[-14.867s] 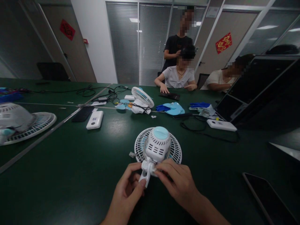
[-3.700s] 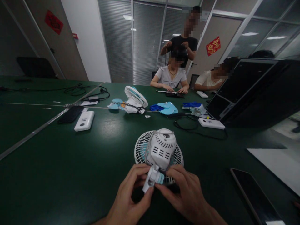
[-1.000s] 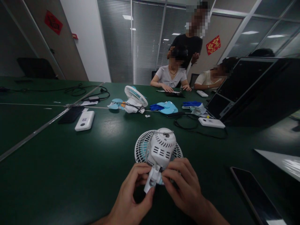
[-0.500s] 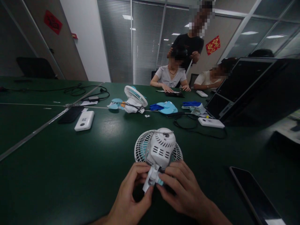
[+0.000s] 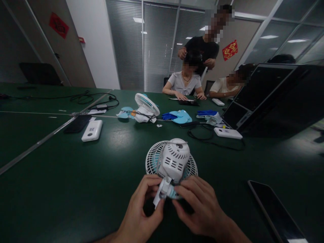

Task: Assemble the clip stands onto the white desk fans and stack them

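Observation:
A small white electric fan (image 5: 174,165) lies grille-down on the table in front of me, its vented motor housing upward and a grey cord looped around it. Its white bracket (image 5: 163,190) points toward me. My left hand (image 5: 143,206) pinches this bracket from the left between thumb and fingers. On the bracket's right side sits a light-blue knob (image 5: 172,192). My right hand (image 5: 199,204) has its fingertips around the knob, the thumb below; part of the knob is hidden by the fingers.
Another white fan (image 5: 145,109) stands farther back, beside light-blue fan blades (image 5: 182,116) and blue gloves (image 5: 206,112). White power banks (image 5: 92,130) and black cables lie on the green table (image 5: 63,185). A phone (image 5: 275,212) is at right, near a large black case (image 5: 273,98). Several people are across the table.
My right hand's fingers have shifted slightly right and spread a little, showing more of the light-blue knob. My left hand keeps its pinch on the bracket, and the fan stays in place.

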`<state>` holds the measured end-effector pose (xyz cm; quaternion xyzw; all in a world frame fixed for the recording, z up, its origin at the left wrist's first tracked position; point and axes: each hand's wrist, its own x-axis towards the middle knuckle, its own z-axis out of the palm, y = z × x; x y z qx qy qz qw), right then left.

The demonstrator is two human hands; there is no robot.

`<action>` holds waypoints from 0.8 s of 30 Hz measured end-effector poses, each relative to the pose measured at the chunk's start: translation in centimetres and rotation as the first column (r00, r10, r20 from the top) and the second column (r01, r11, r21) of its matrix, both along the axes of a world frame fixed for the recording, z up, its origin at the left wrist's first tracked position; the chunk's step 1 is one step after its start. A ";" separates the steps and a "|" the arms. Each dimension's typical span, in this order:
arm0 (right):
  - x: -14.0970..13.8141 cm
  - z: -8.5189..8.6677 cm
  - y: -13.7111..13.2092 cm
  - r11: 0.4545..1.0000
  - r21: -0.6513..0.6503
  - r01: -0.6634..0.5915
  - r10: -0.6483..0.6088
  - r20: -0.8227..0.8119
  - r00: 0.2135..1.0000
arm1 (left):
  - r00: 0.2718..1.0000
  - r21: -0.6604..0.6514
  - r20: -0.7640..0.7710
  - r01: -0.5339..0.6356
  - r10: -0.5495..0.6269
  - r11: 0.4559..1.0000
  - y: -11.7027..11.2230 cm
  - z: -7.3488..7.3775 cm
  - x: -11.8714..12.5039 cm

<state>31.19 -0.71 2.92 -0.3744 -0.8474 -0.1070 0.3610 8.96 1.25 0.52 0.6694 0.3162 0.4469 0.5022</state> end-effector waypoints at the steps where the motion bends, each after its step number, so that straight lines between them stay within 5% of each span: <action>1: 0.2 0.1 0.0 1.000 0.010 -0.026 0.025 0.030 0.999 | 1.000 -0.001 0.002 0.005 -0.005 1.000 0.0 0.0 0.0; 6: 0.4 -0.1 0.3 0.997 0.073 0.000 -0.004 0.056 0.998 | 1.000 -0.004 -0.014 0.012 -0.012 1.000 0.0 -0.5 -0.2; 14: -0.1 -0.8 -0.1 0.997 -0.026 0.079 -0.080 -0.025 0.996 | 1.000 -0.005 -0.013 -0.003 0.003 1.000 0.0 -0.1 0.0; 24: -0.1 -0.7 0.3 0.998 -0.048 0.031 -0.029 0.047 0.998 | 1.000 0.016 -0.019 0.007 -0.007 1.000 -0.1 -0.2 0.0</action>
